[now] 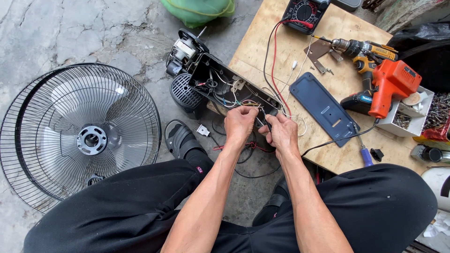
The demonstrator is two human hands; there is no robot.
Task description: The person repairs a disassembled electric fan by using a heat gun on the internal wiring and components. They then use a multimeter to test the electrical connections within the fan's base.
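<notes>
Hands first: I count two, both mine, meeting at the centre of the view. My left hand [240,122] is curled shut, fingertips pinched on the thin wires [248,104] at the near end of the open fan housing [225,86]. My right hand [282,132] is likewise closed, pinching the same bundle just beside the left; the two hands nearly touch.

Counting the rest: one black housing, one motor [183,50] at its eleven o'clock end, one fan cage with blades [79,136] lying flat at nine o'clock, one dark cover plate [323,108] at two o'clock from my hands, one multimeter [305,11] at twelve o'clock with one red and one black lead, one cordless drill [361,49], one orange soldering gun [391,84], one blue-handled screwdriver [364,154], and one green bag [199,10] up top.

Containers: the housing is open and holds a tangle of coloured wires and small parts. A white tray [404,121] at three o'clock holds screws; I cannot count them.

The housing lies tilted, half on the wooden board [262,37], half over the concrete floor [70,28], running from my fingertips toward eleven o'clock. Its near corner sits directly at twelve o'clock of both hands, touching them through the wires.
</notes>
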